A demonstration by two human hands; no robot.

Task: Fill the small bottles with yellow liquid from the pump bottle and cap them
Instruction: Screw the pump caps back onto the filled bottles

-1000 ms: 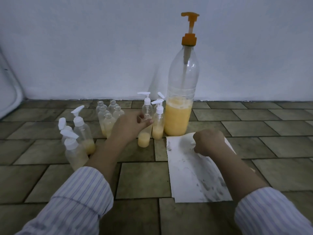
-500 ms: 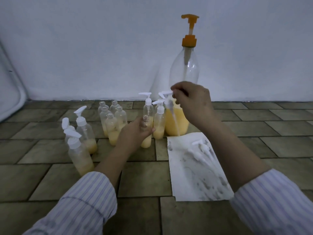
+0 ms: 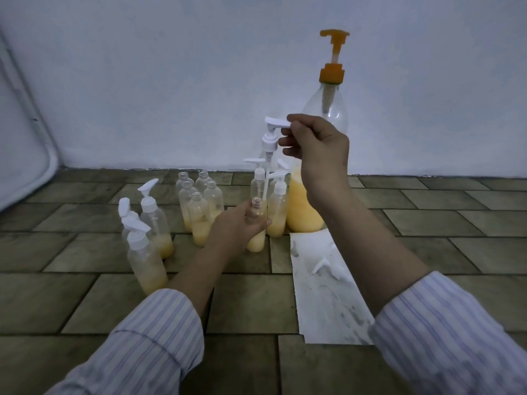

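Observation:
My left hand (image 3: 238,223) grips a small open bottle (image 3: 257,238) standing on the tiled floor, its bottom part yellow. My right hand (image 3: 316,149) holds a white pump cap (image 3: 270,138) by its nozzle above that bottle, with the dip tube's tip just over the bottle's mouth. The large pump bottle (image 3: 306,206) with an orange pump head (image 3: 333,61) stands behind my right wrist, about a third full of yellow liquid.
Several uncapped small bottles (image 3: 201,206) cluster at centre left. Three capped ones (image 3: 148,252) stand at the left, more capped ones (image 3: 277,206) beside the big bottle. A stained white paper (image 3: 328,303) on the right carries loose pump caps (image 3: 328,266). A white wall is behind.
My right hand picked a pump cap off the paper, raised it and brought it left above the bottle that my left hand keeps holding.

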